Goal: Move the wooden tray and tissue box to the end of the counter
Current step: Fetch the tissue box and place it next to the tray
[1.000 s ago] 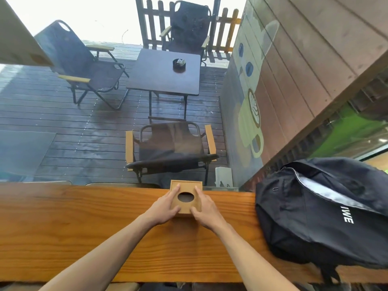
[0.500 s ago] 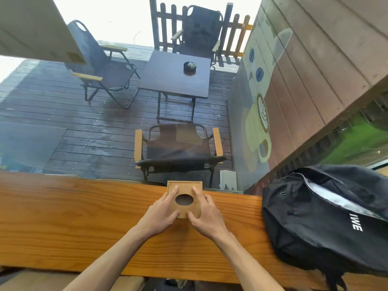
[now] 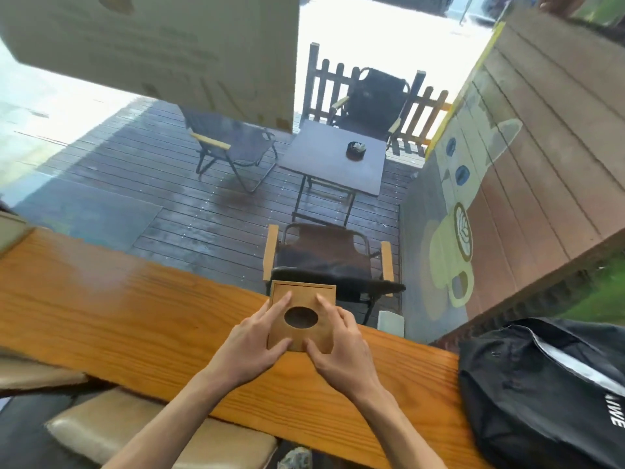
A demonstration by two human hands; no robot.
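Since a second ago, both hands have stayed clamped on the tissue box (image 3: 302,319) as the view tilted; left hand (image 3: 252,346) and right hand (image 3: 341,350) grip its sides at the counter's (image 3: 135,319) far edge. Right of it, a black backpack (image 3: 548,390) sits on the counter. Beyond the glass, chairs (image 3: 324,262) and a table (image 3: 333,164) stand on wet decking.

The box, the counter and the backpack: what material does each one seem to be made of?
The box looks like matte light wood or fibreboard: flat brown panels, an oval hole on top. The counter looks like varnished wood, with clear grain lines and a glossy sheen. The backpack looks like black woven synthetic fabric, soft and creased, with a pale stripe and white letters.
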